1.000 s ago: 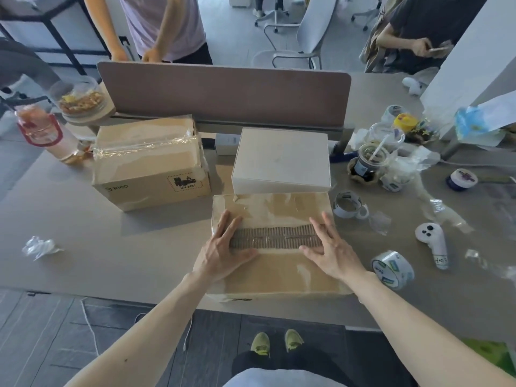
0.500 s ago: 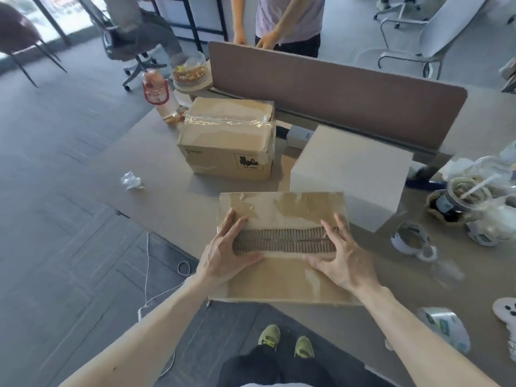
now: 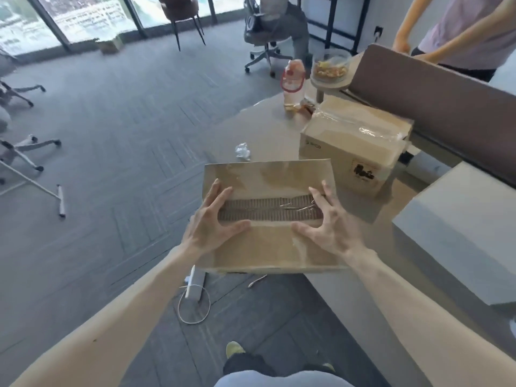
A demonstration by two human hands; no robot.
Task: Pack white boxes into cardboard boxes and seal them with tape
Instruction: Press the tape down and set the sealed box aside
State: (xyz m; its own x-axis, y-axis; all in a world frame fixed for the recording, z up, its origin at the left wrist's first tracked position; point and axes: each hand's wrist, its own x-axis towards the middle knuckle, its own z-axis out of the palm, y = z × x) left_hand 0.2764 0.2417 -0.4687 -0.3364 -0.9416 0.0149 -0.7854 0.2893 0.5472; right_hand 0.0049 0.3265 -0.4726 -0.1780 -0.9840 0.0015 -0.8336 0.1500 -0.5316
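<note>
A closed brown cardboard box [image 3: 268, 247] with a torn corrugated strip across its top sits in front of me, partly past the table's front edge. My left hand [image 3: 215, 222] and my right hand [image 3: 329, 227] rest on its top at either end of the strip, fingers spread and arched, fingertips pressing on the cardboard. A white box [image 3: 460, 227] stands on the table to the right. Behind it is a second cardboard box [image 3: 349, 146], its top sealed with clear tape.
On the grey table [image 3: 268, 127] lie a crumpled wad of tape [image 3: 242, 150], a red-capped bottle [image 3: 292, 85] and a snack bowl [image 3: 331, 67]. A brown divider [image 3: 432, 85] runs behind, with a person beyond it. A power strip and cable [image 3: 195, 286] lie on the floor.
My view has swung left toward the floor and windows. The box has turned with my hands and now overhangs the table edge more. My fingers have arched from lying flat.
</note>
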